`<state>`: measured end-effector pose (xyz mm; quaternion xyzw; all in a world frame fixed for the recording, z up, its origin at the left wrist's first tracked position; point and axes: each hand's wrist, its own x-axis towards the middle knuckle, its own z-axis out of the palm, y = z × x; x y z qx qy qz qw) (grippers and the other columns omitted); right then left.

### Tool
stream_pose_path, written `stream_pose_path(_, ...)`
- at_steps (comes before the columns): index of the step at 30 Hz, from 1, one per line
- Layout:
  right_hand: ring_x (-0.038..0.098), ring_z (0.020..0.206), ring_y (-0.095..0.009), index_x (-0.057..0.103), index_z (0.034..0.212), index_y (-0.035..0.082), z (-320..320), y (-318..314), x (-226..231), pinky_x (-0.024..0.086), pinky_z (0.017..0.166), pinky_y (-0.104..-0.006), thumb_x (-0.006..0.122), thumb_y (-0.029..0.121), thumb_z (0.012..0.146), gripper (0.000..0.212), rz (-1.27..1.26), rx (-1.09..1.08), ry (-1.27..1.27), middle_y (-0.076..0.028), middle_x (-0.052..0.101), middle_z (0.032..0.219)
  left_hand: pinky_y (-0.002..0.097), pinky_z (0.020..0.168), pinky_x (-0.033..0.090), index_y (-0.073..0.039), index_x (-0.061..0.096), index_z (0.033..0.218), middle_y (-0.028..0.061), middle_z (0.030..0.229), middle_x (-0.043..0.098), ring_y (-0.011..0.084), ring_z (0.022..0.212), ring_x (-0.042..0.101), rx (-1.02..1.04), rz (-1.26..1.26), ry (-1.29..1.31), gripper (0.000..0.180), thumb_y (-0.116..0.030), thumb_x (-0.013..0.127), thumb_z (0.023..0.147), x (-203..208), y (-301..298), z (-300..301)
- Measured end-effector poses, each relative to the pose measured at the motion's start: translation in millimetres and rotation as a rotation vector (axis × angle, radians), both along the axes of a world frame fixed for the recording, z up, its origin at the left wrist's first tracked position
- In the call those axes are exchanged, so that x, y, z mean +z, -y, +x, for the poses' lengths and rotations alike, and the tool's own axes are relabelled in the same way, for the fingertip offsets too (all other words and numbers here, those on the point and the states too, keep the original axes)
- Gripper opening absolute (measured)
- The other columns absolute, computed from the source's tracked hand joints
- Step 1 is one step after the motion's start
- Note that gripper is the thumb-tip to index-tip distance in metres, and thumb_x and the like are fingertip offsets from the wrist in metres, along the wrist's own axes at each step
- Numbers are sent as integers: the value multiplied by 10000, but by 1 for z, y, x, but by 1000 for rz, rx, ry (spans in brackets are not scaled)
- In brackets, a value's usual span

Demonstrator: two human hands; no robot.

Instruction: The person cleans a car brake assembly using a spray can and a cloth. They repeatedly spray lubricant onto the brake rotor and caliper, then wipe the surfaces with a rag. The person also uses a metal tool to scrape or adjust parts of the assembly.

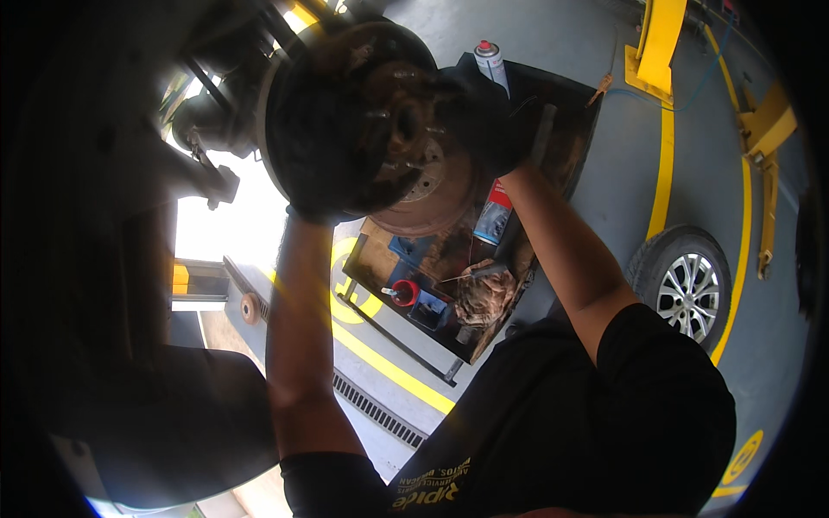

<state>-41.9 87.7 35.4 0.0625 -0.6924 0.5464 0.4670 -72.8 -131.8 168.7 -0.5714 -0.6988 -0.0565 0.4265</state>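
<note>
A rusty brake drum is at the wheel hub, whose studs show within a large dark round part. My right hand, in a black glove, grips the drum's right side. At the lower left rim is my left hand, also gloved, closed on the drum's edge; its fingers are mostly lost in the dark. Where drum and hub meet is too dim and blurred to make out.
A black work tray below carries spray cans, a red cup and a crumpled rag. A wheel lies at right, near a yellow lift post. A dark fender hangs at left.
</note>
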Motion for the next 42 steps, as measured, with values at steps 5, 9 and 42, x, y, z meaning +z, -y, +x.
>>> stream_pose_path(5,762,988,-287,813,1110,125,-6,5,1,612,900,-393,712,-27,784,373,168,-128,-196,-83,796,1100,555,1065,506,-75,705,1314,191,1366,677,435,1258,628,66,-8,13,471,-288,824,912,-3,0,-1)
stream_pose_path(9,752,976,-257,831,1080,158,-17,4,3,614,868,-391,727,-24,762,381,293,-168,-226,-43,797,1120,530,1024,534,-77,704,1327,189,1361,678,418,1233,642,-30,-11,-39,460,-262,822,923,2,-2,1)
stream_pose_path(42,650,1196,-348,817,1171,151,-13,20,0,532,981,-501,765,86,789,392,373,-349,-114,-157,723,1180,577,1112,432,-110,715,1289,153,1339,648,408,1270,594,121,-157,-28,716,-502,898,719,13,-9,15)
